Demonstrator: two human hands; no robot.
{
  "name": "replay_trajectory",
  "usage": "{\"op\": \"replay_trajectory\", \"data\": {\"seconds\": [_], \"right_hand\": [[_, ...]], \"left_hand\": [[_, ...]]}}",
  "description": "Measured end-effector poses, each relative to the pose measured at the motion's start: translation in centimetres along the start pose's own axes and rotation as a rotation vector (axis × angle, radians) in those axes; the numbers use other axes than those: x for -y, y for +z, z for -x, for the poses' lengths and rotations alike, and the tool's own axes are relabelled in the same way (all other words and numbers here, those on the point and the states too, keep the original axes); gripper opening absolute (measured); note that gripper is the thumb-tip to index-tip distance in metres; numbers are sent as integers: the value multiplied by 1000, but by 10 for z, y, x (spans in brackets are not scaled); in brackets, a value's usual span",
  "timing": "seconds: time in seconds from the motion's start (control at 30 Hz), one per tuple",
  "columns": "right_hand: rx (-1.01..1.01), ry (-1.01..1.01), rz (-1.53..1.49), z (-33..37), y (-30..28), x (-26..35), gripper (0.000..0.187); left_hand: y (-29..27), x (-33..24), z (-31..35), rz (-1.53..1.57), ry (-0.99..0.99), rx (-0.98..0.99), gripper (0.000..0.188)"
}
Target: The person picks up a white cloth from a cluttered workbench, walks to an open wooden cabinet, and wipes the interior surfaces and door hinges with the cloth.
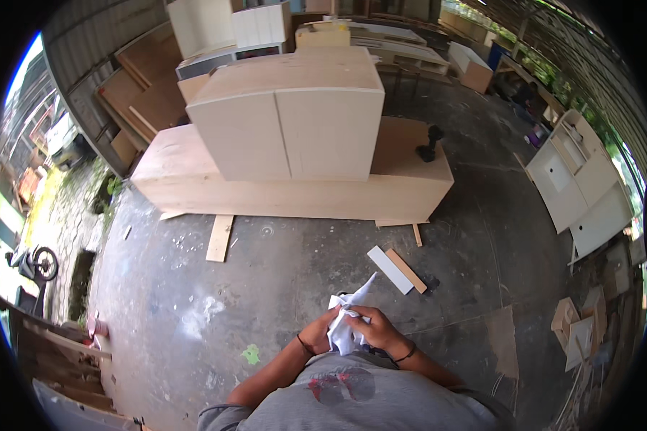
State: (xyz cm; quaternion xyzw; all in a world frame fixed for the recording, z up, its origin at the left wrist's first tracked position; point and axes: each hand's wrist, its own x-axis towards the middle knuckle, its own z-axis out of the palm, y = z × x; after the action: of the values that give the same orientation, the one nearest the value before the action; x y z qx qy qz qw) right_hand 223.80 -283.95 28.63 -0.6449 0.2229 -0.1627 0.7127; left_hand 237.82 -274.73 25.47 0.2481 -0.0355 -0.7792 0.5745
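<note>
Close in front of my body, a crumpled white cloth [343,332] is bunched between my two hands. My left hand [318,332] grips its left side, the fingers partly hidden behind the folds. From the right, my right hand [375,327] closes over the upper part of the cloth with thumb and fingers. One corner of the cloth sticks up and to the right, past my fingers. Something dark shows just above the cloth between my hands, too small to make out.
A pale two-door cabinet [287,136] rests on a long low wooden box [287,197] ahead. A black cordless drill [429,145] stands on the box's right end. White and brown board strips [390,270] lie on the floor nearby. A white cabinet [579,176] leans at right; wood offcuts [581,323] lie nearer.
</note>
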Motion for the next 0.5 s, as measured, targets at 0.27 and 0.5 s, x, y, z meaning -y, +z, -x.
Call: {"op": "replay_trajectory", "data": {"seconds": [0.27,0.5], "right_hand": [[-16,-106,93,-184,-49,3,20],[-113,-186,-50,-322,-96,75,18]], "left_hand": [[-83,-162,-96,38,167,-181,33],[-160,-276,-83,-230,519,-429,32]]}}
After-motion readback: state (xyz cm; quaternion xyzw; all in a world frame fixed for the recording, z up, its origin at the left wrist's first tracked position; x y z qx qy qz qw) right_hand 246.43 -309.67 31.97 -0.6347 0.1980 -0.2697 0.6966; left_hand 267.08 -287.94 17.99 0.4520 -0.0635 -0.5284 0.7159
